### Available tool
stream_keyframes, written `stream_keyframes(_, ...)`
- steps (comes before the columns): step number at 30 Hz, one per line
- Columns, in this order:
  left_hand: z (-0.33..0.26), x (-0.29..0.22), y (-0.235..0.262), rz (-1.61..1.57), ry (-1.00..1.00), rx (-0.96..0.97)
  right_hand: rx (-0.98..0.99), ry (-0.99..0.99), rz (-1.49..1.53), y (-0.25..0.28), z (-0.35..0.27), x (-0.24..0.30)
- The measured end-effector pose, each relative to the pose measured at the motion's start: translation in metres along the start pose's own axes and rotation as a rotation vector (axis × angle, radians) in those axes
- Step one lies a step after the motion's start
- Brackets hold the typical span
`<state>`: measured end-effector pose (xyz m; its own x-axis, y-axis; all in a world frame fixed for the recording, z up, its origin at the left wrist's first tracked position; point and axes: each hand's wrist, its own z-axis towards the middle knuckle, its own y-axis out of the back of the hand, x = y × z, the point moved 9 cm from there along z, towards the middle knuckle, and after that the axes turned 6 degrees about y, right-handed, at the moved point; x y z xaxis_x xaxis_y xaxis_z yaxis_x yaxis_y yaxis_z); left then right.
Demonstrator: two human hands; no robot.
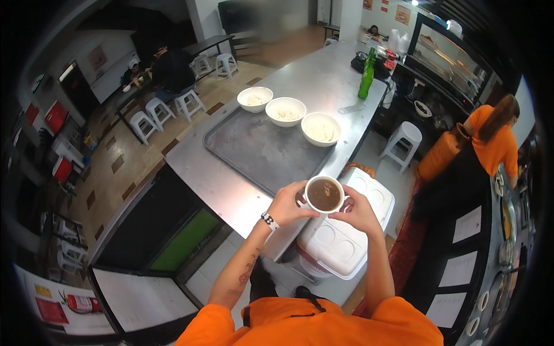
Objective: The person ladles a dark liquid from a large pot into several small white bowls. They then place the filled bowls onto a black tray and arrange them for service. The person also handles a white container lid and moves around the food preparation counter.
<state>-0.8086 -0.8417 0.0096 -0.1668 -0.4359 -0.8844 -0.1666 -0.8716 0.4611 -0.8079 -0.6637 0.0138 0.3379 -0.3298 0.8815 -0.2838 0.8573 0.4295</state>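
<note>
Between both hands I hold a white bowl of brown soup (324, 194) with pale bits floating in it. My left hand (290, 203) grips its left side, and my right hand (356, 211) closes on the right side. The bowl is in the air close to the near corner of a dark grey tray (248, 155) on the metal counter. Along the tray's far edge stand three white bowls with pale contents: a left bowl (254, 99), a middle bowl (285, 111) and a right bowl (321, 129).
A green bottle (367, 75) stands on the steel counter (311, 69). White coolers (340, 245) sit below my right arm, with a white stool (403, 141) beyond. A co-worker in an orange shirt (490, 132) is at the right. Seated people and stools (190, 104) are far left.
</note>
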Motion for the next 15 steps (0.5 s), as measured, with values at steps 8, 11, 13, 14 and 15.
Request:
stream_keyframes(8,0.078,0.075,0.070,-0.032,-0.057,0.102,-0.059,-0.121,0.011,-0.060,0.099,-0.030)
stream_keyframes(11,0.104,0.097,0.083,0.000,-0.056,0.158,-0.119,-0.189,-0.008,-0.071,0.120,-0.037)
stream_keyframes(13,0.118,0.109,0.088,0.057,-0.060,0.204,-0.148,-0.244,-0.028,-0.076,0.129,-0.041)
stream_keyframes(14,0.122,0.114,0.091,0.040,-0.069,0.217,-0.164,-0.264,-0.034,-0.078,0.134,-0.045)
stream_keyframes(15,0.130,0.115,0.094,0.026,-0.087,0.227,-0.184,-0.276,-0.044,-0.078,0.139,-0.047)
